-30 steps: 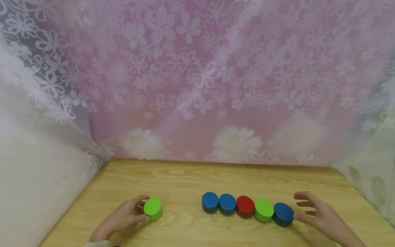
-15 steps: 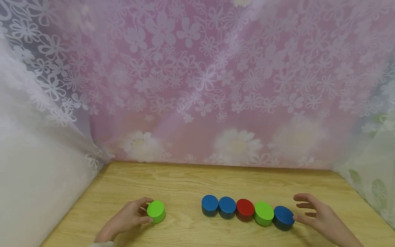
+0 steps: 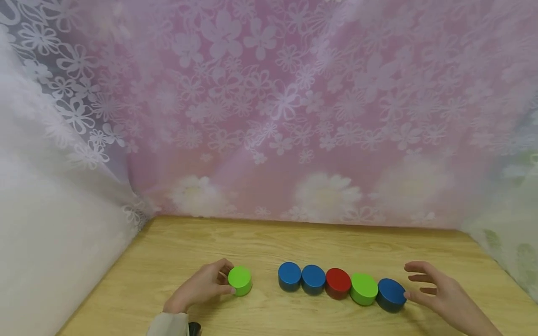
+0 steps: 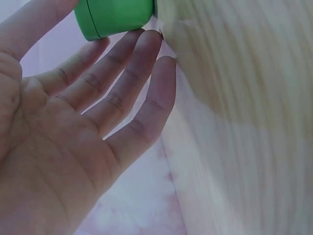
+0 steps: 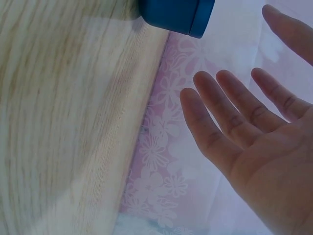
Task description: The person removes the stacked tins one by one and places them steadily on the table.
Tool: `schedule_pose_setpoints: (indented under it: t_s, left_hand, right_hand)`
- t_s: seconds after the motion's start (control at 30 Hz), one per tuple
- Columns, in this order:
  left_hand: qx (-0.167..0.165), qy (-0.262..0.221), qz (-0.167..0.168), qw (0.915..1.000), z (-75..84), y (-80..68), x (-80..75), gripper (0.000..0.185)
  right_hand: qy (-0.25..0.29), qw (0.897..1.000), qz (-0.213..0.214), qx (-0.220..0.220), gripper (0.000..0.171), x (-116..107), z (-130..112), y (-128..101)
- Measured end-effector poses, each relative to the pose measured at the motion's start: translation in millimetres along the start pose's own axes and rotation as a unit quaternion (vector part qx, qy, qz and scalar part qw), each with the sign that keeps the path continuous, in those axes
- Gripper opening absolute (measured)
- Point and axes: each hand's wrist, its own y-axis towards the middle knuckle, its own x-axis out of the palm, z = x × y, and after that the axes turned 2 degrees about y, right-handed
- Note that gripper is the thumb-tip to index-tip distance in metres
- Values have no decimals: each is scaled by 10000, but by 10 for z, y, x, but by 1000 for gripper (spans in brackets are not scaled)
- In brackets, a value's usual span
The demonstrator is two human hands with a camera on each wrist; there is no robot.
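While the left hand (image 3: 201,289) lies low on the wooden table (image 3: 260,242), its fingers reach forward and touch the side of a lone green disc (image 3: 240,280), a short, smooth, glossy-painted cylinder with a flat round top. From the left wrist view the fingers (image 4: 122,83) are nearly straight and relaxed, their tips against the disc's (image 4: 115,17) curved wall rather than wrapped around it; the thumb's position is hard to make out there. This disc sits on the table, apart from a row of five like discs to its right.

That row runs in a slight curve, each piece touching its neighbour: blue disc (image 3: 290,275), second blue disc (image 3: 313,278), red disc (image 3: 338,282), second green disc (image 3: 364,289), and end blue disc (image 3: 391,294). The right hand (image 3: 441,294) rests beside the end blue disc with fingers spread wide and loose, gripping nothing; one fingertip is at or just off the disc's side. In the right wrist view the palm is open, and the disc (image 5: 178,17) is clear of the fingers (image 5: 230,107).

Pale grain streaks the tabletop. Behind it hangs a pink curtain (image 3: 286,116) of sheer fabric printed with white flowers.
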Motion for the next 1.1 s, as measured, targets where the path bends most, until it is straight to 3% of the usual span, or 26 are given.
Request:
schedule_pose_setpoints:
  t_s: [0.27,0.6,0.97,1.1]
  left_hand:
    - [9,198,-88,9998,107,159,126,44]
    - [18,-68,-135,9999,233,318,251,45]
    - [59,-24,-107,9999,243,380,322,43]
    - [57,78,-81,9999,239,380,327,44]
  right_hand:
    - [71,10000,14,-44,56,-12,41,-43]
    - [62,9998,152,-127,54,-17,-23,-56]
    - [55,9998,162,-123,54,-37,-82,-46]
    - [59,9990,301,-334,53,-19,-83,-44]
